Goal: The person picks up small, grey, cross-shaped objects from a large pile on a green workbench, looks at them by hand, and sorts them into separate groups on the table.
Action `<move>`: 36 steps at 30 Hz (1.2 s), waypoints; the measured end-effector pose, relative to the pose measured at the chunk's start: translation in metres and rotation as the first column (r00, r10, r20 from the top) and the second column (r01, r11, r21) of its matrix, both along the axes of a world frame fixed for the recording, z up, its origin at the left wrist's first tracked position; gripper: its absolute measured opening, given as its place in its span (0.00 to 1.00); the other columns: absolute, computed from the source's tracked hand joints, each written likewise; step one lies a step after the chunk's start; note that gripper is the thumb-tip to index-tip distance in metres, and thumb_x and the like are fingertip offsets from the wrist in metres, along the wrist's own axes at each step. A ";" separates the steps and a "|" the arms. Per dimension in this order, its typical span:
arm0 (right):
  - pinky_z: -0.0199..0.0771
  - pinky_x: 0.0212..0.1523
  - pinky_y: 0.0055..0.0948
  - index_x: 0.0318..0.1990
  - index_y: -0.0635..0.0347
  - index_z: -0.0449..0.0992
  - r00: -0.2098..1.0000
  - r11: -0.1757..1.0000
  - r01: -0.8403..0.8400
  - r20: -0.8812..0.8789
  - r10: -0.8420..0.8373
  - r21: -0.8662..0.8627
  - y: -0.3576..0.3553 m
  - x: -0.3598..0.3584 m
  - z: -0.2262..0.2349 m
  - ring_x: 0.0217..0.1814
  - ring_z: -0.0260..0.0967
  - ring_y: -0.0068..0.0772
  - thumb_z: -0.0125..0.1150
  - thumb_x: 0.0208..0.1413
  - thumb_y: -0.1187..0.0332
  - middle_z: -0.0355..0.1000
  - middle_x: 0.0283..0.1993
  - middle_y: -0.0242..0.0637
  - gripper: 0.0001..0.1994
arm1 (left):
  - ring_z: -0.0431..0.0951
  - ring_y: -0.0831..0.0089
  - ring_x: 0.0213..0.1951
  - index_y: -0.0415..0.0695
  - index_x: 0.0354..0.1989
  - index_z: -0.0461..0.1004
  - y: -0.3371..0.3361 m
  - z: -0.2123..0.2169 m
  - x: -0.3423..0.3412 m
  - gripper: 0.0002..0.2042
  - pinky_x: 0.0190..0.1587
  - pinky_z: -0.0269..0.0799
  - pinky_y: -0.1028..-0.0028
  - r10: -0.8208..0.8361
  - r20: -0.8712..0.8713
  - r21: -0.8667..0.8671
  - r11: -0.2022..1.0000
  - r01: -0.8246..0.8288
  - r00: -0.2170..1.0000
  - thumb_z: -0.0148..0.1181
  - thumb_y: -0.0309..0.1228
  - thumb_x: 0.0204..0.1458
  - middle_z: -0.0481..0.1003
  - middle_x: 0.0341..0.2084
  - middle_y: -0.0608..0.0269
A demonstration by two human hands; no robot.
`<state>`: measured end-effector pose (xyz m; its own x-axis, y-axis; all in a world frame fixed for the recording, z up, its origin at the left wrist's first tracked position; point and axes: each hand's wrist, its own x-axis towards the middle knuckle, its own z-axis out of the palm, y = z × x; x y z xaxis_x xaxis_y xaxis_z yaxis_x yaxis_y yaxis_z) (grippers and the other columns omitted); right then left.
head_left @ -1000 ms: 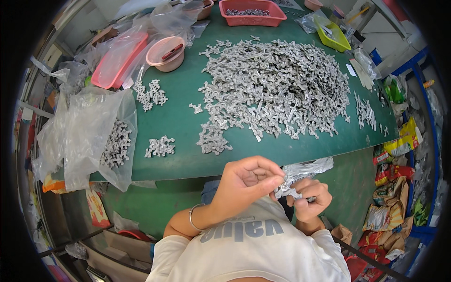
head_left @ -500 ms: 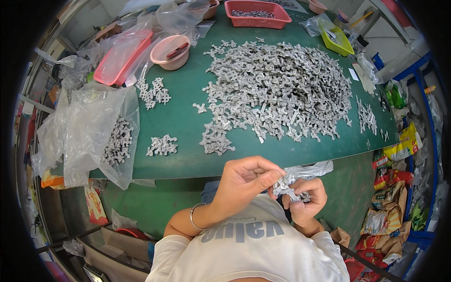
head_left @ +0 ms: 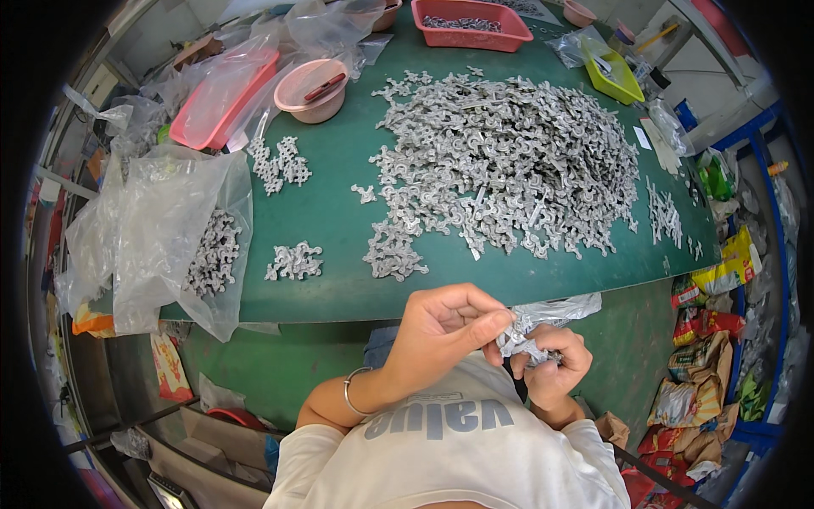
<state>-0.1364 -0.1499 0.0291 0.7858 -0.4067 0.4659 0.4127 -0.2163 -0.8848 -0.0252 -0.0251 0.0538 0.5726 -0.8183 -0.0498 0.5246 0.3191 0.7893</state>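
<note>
Both hands meet just below the near edge of the green table (head_left: 339, 212), close to the person's chest. Left hand (head_left: 445, 327), fingers curled and thumb forward, pinches a small grey metal part (head_left: 517, 343) at its left end; right hand (head_left: 551, 365) is closed around the same part from below and to the right. Beneath the part a crumpled clear plastic bag (head_left: 555, 310) lies against the table edge and the right hand. Long axis of the part runs roughly left to right between the two hands; finer orientation cannot be told, since fingers cover most of it. Beyond the grip, across the table edge, lies a large heap of grey metal parts (head_left: 509, 161), with a small cluster (head_left: 294, 261) up and to the left. Further left, a clear bag (head_left: 170, 229) holding more parts hangs over the table's corner. Bare green surface separates heap and clusters. Far beyond stand a pink bowl (head_left: 314, 85) and a red tray (head_left: 471, 21).
</note>
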 end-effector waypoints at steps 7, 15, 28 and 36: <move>0.60 0.16 0.18 0.28 0.69 0.68 1.000 1.000 -0.005 0.008 0.005 0.014 0.001 0.002 0.000 0.16 0.64 0.22 0.54 0.53 0.58 0.67 0.17 0.38 0.18 | 0.73 0.77 0.22 0.32 0.31 0.70 0.000 -0.001 0.000 0.05 0.24 0.69 0.81 0.006 0.001 0.003 1.000 -0.006 1.000 0.54 0.23 0.50 0.73 0.23 0.58; 0.59 0.15 0.17 0.29 0.69 0.68 0.999 0.995 0.035 -0.024 -0.033 0.094 0.003 -0.003 -0.002 0.15 0.62 0.20 0.52 0.53 0.68 0.67 0.17 0.38 0.10 | 0.73 0.77 0.27 0.32 0.33 0.70 0.002 -0.004 0.000 0.05 0.30 0.70 0.80 -0.011 0.001 -0.044 0.999 0.011 1.000 0.54 0.22 0.49 0.73 0.28 0.58; 0.65 0.20 0.22 0.33 0.70 0.74 0.982 0.930 0.190 0.073 -0.176 -0.315 -0.013 0.000 0.010 0.20 0.67 0.29 0.59 0.37 0.78 0.70 0.22 0.43 0.11 | 0.69 0.72 0.42 0.32 0.36 0.69 -0.002 -0.015 0.001 0.07 0.45 0.67 0.73 0.029 0.056 -0.209 0.978 -0.016 0.998 0.52 0.15 0.47 0.67 0.39 0.53; 0.65 0.20 0.21 0.34 0.70 0.73 0.988 0.943 0.156 0.036 -0.152 -0.293 -0.011 -0.002 0.012 0.19 0.67 0.29 0.58 0.35 0.80 0.70 0.21 0.41 0.13 | 0.69 0.69 0.44 0.31 0.36 0.67 -0.001 -0.010 -0.001 0.09 0.47 0.68 0.71 0.085 0.106 -0.256 0.965 -0.055 0.991 0.50 0.11 0.45 0.66 0.40 0.49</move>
